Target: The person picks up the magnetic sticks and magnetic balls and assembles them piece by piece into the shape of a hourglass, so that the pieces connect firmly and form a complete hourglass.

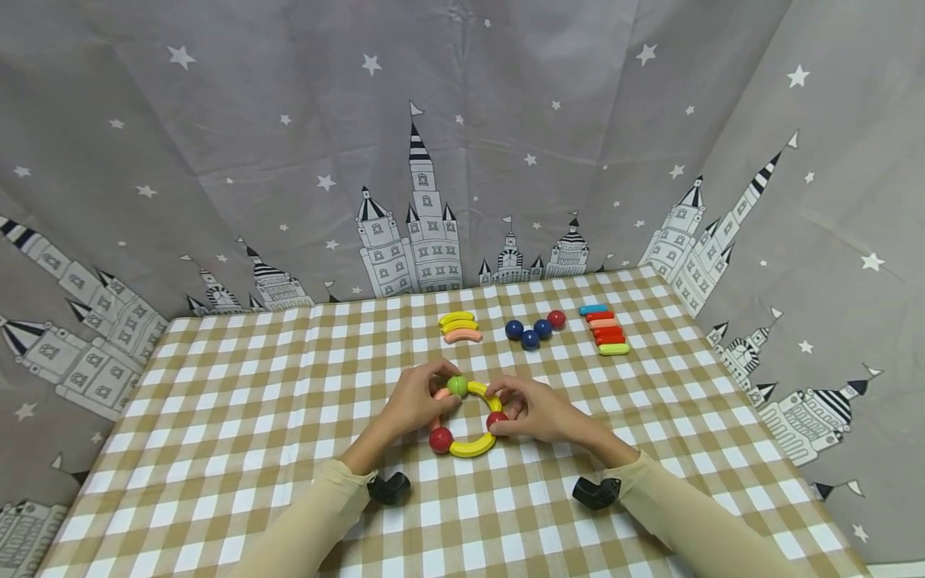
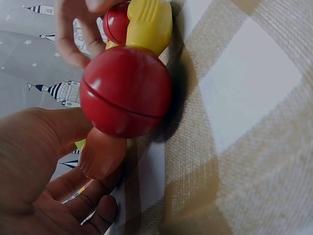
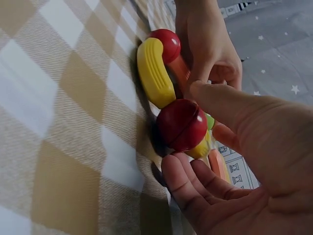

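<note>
A ring [image 1: 482, 391] of toy balls and curved pieces lies on the tabletop [image 1: 238, 457], its nearest parts a red ball [image 1: 440, 439] and a yellow curved piece [image 1: 472, 446]. The right grip [image 1: 538, 411] pinches the ring's other red ball [image 1: 495, 420]; slightly farther off, the left grip [image 1: 417, 399] pinches the green ball [image 1: 457, 385] beside the orange curved piece [image 2: 103, 154]. It would go best with the ring kept flat, one side steadied and each joint pressed straight in line. The ring counts three balls (two red, one green) and three curved pieces (two yellow, one orange). Well beyond lie three more curved pieces [image 1: 461, 325], two yellow and one orange; four loose balls [image 1: 530, 339], three blue and one red; and six short bars [image 1: 609, 331]: three red, one blue, one orange, one yellow-green
</note>
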The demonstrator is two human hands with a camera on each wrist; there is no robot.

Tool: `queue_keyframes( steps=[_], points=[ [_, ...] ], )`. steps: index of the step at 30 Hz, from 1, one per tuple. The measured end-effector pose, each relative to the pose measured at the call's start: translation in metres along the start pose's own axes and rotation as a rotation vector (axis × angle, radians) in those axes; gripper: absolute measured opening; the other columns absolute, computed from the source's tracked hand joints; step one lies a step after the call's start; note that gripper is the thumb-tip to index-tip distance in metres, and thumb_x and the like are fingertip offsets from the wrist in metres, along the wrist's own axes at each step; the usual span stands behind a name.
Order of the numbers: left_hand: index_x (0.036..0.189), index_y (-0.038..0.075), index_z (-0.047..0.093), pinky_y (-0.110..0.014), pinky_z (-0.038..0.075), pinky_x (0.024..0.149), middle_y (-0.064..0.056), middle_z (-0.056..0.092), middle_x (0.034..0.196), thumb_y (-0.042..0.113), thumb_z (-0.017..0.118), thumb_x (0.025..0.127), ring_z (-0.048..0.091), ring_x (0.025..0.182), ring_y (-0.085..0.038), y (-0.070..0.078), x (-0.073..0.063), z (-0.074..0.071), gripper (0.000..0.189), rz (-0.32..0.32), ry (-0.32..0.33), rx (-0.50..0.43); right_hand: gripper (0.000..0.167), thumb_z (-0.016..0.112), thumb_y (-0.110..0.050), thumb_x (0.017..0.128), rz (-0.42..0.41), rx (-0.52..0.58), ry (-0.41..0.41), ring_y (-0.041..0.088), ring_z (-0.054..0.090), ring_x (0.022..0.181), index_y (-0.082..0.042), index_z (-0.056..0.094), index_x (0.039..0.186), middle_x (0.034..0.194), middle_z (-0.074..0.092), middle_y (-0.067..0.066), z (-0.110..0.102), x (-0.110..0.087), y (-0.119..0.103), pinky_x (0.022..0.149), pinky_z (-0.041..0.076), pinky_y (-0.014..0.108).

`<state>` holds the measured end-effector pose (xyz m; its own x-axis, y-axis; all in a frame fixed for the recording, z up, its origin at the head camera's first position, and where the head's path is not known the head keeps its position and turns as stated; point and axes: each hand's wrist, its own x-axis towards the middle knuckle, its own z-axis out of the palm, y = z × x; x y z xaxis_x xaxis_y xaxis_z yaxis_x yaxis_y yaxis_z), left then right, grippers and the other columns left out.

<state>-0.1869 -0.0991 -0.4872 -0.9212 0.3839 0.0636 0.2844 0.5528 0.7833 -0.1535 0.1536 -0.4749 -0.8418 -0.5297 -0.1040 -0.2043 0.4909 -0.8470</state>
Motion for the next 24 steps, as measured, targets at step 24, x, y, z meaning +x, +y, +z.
queue_keyframes(
  steps=[24],
  points=[
    [0.104, 0.011, 0.069, -0.031, 0.049, 0.063, -0.002, 0.065, 0.088, 0.015, 0.083, 0.086, 0.058, 0.071, -0.015, 0.003, 0.003, -0.008, 0.023, -0.035, -0.018, -0.025, 0.026, 0.075, -0.009, 0.093, -0.015, -0.093, 0.123, 0.015, 0.064, 0.092, -0.010, 0.072, 0.119, 0.106, 0.070, 0.000, -0.016, 0.003, 0.012, 0.079, 0.055, 0.028]
  ],
)
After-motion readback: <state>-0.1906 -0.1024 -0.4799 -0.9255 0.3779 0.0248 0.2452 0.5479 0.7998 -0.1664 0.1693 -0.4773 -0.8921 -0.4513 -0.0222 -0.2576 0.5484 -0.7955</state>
